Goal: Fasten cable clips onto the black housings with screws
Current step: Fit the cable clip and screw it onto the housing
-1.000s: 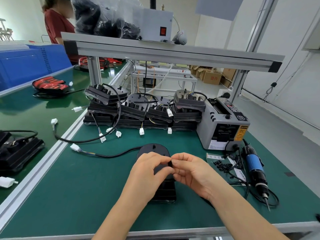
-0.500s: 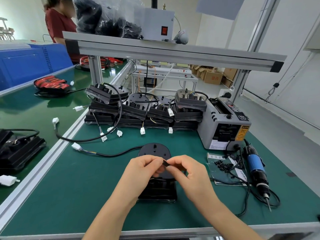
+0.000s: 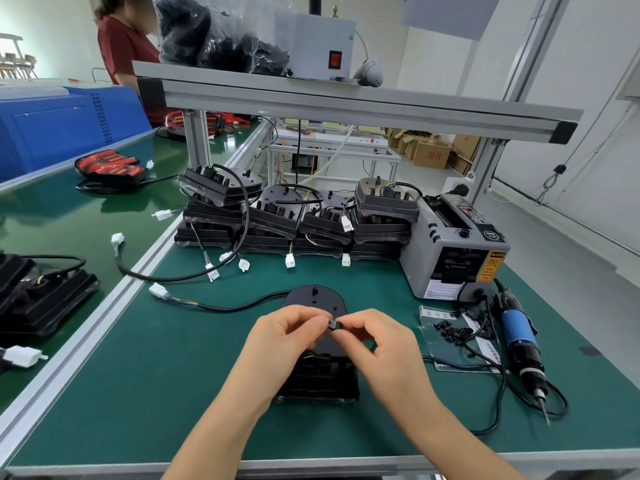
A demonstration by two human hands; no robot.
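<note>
Both hands meet just above the black housing (image 3: 316, 300) lying on the green mat (image 3: 173, 382) - left hand (image 3: 287, 336) and right hand (image 3: 379, 346) each pinch the small black cable clip (image 3: 333, 323) at the fingertips, other fingers loosely curled. Clip is held over the housing's rounded far half; contact with it can't be told. Housing's cable (image 3: 235, 307) runs left to a white connector (image 3: 158, 291). Behind the housing - a stack of housings (image 3: 298, 223). To its right: loose screws (image 3: 450, 333), electric screwdriver (image 3: 519, 341), grey tape dispenser (image 3: 453, 251).
</note>
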